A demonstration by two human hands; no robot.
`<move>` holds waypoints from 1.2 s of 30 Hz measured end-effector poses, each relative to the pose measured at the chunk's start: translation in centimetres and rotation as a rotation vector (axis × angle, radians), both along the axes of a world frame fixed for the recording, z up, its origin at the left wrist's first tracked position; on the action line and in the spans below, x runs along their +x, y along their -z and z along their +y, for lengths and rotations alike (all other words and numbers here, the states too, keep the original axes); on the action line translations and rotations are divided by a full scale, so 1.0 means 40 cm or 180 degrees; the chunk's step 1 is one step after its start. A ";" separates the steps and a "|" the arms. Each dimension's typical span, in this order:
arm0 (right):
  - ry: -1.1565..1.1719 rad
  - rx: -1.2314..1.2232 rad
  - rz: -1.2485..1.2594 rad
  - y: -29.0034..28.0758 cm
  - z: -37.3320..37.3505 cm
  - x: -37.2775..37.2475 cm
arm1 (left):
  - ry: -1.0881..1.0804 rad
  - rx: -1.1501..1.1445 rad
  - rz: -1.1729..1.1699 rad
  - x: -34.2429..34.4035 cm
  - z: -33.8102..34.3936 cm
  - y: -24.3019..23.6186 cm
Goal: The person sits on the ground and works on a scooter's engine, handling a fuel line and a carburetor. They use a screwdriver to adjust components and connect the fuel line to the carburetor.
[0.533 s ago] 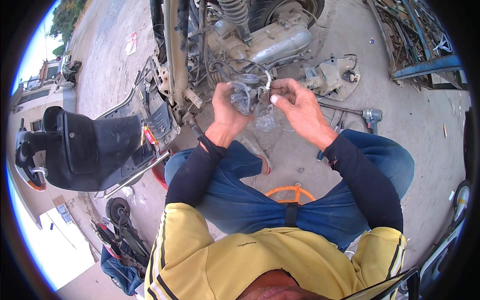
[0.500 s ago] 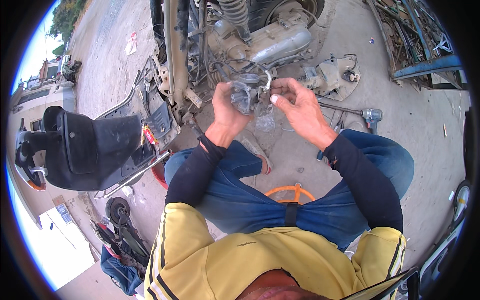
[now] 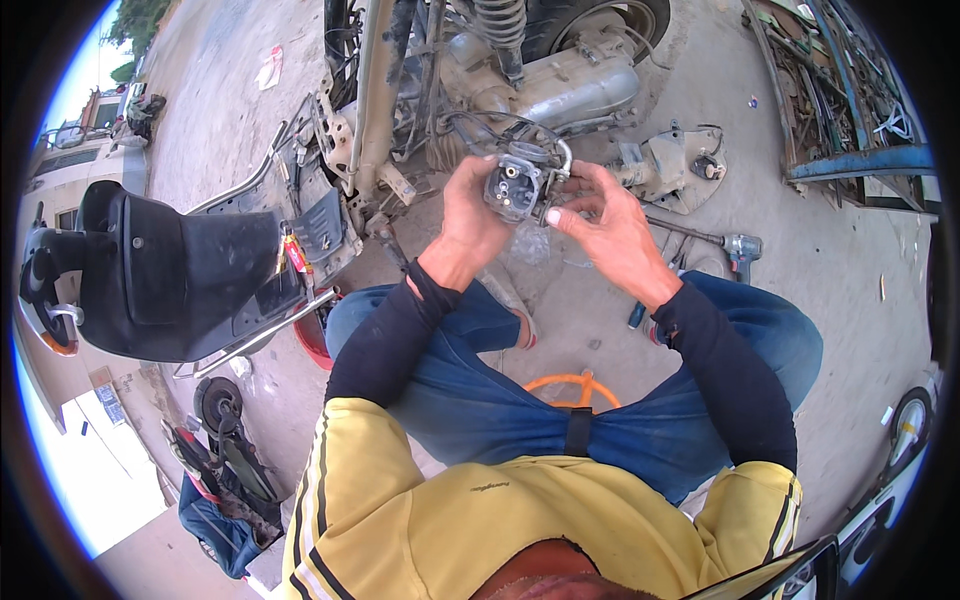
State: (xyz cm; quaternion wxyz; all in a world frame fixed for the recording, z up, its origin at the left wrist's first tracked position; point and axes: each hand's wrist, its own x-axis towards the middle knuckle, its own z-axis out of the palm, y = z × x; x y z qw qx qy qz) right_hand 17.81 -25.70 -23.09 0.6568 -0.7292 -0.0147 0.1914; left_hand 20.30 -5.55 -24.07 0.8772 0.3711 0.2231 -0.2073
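Observation:
A grey metal carburetor point(image 3: 514, 188) is held up in front of the scooter's engine point(image 3: 580, 95), its open underside with brass jets facing me. My left hand point(image 3: 468, 218) is closed around its left side. At the right side, by a curved metal pipe point(image 3: 566, 160), my right hand point(image 3: 612, 228) has its thumb and fingers pinched on the carburetor's edge; part of those fingers is hidden. Dark hoses point(image 3: 470, 122) run behind the carburetor. Below it on the ground lies a clear plastic bag point(image 3: 534, 246).
A black scooter seat point(image 3: 180, 280) and footboard frame point(image 3: 325, 225) lie at left, beside a red basin point(image 3: 315, 340). On the right are an impact wrench point(image 3: 742, 255), a removed engine cover point(image 3: 675, 165) and a blue metal rack point(image 3: 860, 162) of scrap. An orange ring point(image 3: 545, 381) shows between my legs.
The carburetor has been tilted so its open underside now faces me. Both hands stay on it, with the right thumb a little lower. The whole view has shifted slightly.

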 end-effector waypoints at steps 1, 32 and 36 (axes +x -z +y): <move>-0.0010 -0.0015 0.0026 0.004 0.000 0.001 | 0.0023 -0.0003 -0.0050 0.000 -0.002 0.000; 0.0072 0.0416 0.0734 0.077 0.032 0.083 | 0.0268 0.0345 -0.0318 0.029 0.010 0.009; 0.0191 0.0151 0.0829 0.059 0.034 0.086 | 0.0202 0.0392 -0.0304 0.019 0.011 0.009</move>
